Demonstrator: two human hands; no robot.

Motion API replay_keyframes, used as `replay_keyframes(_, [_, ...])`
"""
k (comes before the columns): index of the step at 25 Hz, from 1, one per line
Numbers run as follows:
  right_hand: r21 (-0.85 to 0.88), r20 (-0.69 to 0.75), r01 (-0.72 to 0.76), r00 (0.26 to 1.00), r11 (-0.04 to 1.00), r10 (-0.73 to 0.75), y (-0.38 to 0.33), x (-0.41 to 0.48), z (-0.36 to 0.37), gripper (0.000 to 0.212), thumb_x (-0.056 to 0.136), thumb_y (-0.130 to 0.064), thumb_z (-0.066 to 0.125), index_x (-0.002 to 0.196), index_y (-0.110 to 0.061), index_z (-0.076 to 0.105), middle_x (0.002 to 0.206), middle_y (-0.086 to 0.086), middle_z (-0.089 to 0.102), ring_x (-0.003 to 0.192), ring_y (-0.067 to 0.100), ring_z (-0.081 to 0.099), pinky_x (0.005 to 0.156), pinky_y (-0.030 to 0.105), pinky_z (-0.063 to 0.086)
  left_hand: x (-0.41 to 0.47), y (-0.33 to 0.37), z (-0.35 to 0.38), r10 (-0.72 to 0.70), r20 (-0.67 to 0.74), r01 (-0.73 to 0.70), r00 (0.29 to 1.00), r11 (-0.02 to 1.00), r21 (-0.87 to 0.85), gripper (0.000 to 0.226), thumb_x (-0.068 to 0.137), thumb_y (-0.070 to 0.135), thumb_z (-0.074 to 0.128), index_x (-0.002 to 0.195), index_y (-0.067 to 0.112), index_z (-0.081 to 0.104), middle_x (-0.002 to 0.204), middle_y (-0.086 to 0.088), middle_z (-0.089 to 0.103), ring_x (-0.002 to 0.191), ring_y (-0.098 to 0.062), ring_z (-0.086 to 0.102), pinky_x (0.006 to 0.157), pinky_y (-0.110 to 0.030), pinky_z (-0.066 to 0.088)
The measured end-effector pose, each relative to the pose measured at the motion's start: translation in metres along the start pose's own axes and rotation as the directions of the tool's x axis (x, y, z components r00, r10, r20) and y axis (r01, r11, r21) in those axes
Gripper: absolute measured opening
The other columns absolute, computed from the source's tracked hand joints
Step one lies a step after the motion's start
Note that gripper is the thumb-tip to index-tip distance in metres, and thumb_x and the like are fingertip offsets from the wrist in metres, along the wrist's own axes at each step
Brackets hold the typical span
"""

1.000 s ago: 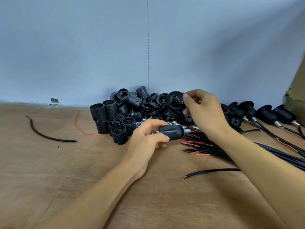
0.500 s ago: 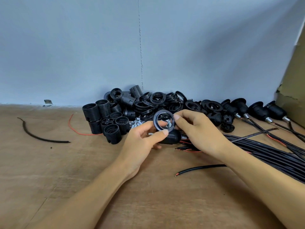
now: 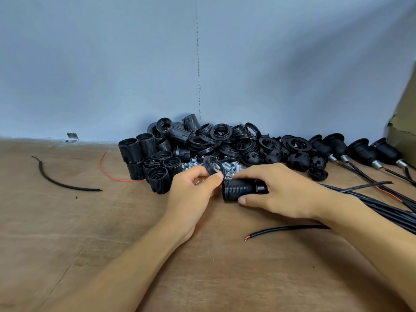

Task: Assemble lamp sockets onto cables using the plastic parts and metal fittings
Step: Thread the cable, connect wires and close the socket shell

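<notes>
- Half a second ago the left hand (image 3: pixel 193 190) gripped the socket; now I see it pinching only the black threaded ring (image 3: pixel 210 164), just in front of the metal fittings (image 3: pixel 229 168).
- The threaded socket body (image 3: pixel 238 190) went over to the right hand (image 3: pixel 288 194), which grips it sideways, beside the ring.
- Cardboard box (image 3: pixel 403 136), far right: I cannot see its inside.

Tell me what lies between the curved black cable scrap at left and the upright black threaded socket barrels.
A thin red wire, curving over bare wooden tabletop, in the head view.
</notes>
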State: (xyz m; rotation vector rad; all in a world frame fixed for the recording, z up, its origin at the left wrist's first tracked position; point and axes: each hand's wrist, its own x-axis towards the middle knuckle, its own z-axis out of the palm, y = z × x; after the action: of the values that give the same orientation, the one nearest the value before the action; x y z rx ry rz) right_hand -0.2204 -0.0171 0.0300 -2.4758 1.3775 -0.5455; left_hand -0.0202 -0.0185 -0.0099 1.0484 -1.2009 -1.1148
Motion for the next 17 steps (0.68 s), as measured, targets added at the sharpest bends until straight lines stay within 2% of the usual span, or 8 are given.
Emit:
replay_keyframes(2, [0.020,-0.088,-0.002,0.996,1.000,0.004,0.003,0.001,-0.002,0.034,0.090,-0.041,0.069,0.122,-0.034,0.064,0.108,-0.017,0.068,0.100,-0.001,0.058,0.089,0.019,0.045,-0.002,0.001,0.000,0.040,-0.075,-0.033,0.996,0.995,0.092,0.013,0.079,0.025,0.075,0.082,0.012,0.077,0.088,-0.009,0.077,0.096,-0.031,0.073,0.094,-0.049,0.057])
replay_keyframes(3, [0.023,-0.134,-0.002,0.991,1.000,0.005,0.004,0.001,-0.004,0.037,0.091,-0.042,0.068,0.127,-0.033,0.063,0.112,-0.016,0.066,0.103,-0.001,0.057,0.091,0.020,0.045,-0.003,0.001,0.001,0.066,-0.093,-0.050,0.994,0.984,0.169,0.013,0.080,0.026,0.076,0.081,0.013,0.075,0.084,-0.007,0.076,0.092,-0.027,0.072,0.090,-0.043,0.058])
replay_keyframes(4, [0.024,-0.167,0.002,0.986,1.000,0.002,0.005,0.001,-0.006,0.040,0.091,-0.041,0.067,0.130,-0.032,0.061,0.115,-0.015,0.065,0.105,-0.001,0.057,0.093,0.019,0.044,-0.005,0.001,0.001,0.107,-0.091,-0.078,0.990,0.959,0.272,0.012,0.082,0.026,0.076,0.079,0.015,0.074,0.079,-0.001,0.076,0.083,-0.018,0.071,0.082,-0.031,0.058])
replay_keyframes(6, [0.014,-0.167,0.011,0.986,1.000,-0.008,0.006,0.000,-0.006,0.044,0.091,-0.038,0.068,0.134,-0.030,0.059,0.115,-0.014,0.063,0.107,0.000,0.055,0.095,0.017,0.041,-0.011,0.003,0.005,0.211,-0.016,-0.178,0.977,0.861,0.476,0.011,0.086,0.023,0.076,0.077,0.017,0.074,0.072,0.007,0.074,0.068,-0.002,0.065,0.063,-0.011,0.044])
replay_keyframes(8, [0.008,-0.142,0.009,0.990,1.000,-0.008,0.005,0.000,-0.005,0.047,0.091,-0.035,0.070,0.137,-0.029,0.058,0.114,-0.013,0.061,0.106,0.001,0.055,0.094,0.017,0.041,-0.014,0.004,0.007,0.261,0.058,-0.251,0.964,0.804,0.539,0.009,0.088,0.021,0.076,0.080,0.018,0.075,0.073,0.009,0.074,0.069,0.000,0.065,0.062,-0.008,0.042])
replay_keyframes(12, [0.062,-0.169,0.020,0.986,0.998,-0.010,0.003,0.000,-0.007,0.051,0.090,-0.028,0.073,0.138,-0.029,0.058,0.118,-0.014,0.057,0.110,-0.003,0.052,0.091,0.007,0.036,-0.014,0.005,0.007,0.286,0.136,-0.316,0.948,0.827,0.464,0.010,0.097,0.018,0.066,0.099,0.016,0.075,0.087,0.008,0.076,0.081,0.000,0.067,0.071,-0.012,0.047])
replay_keyframes(14, [0.058,-0.175,0.018,0.985,0.998,-0.007,0.002,0.000,-0.007,0.052,0.089,-0.026,0.073,0.139,-0.030,0.057,0.119,-0.015,0.054,0.107,-0.008,0.050,0.087,0.003,0.033,-0.014,0.004,0.007,0.326,0.139,-0.347,0.935,0.770,0.534,0.021,0.101,0.023,0.059,0.084,0.011,0.067,0.068,0.001,0.065,0.064,-0.005,0.055,0.061,-0.018,0.041])
replay_keyframes(17, [0.032,-0.184,0.013,0.983,0.999,-0.006,0.001,0.000,-0.004,0.054,0.089,-0.027,0.074,0.140,-0.030,0.057,0.118,-0.018,0.054,0.099,-0.016,0.048,0.080,0.000,0.030,-0.014,0.005,0.007,0.353,0.124,-0.358,0.927,0.738,0.571,0.034,0.102,0.020,0.057,0.069,0.014,0.054,0.052,0.007,0.042,0.054,-0.006,0.040,0.055,-0.017,0.033])
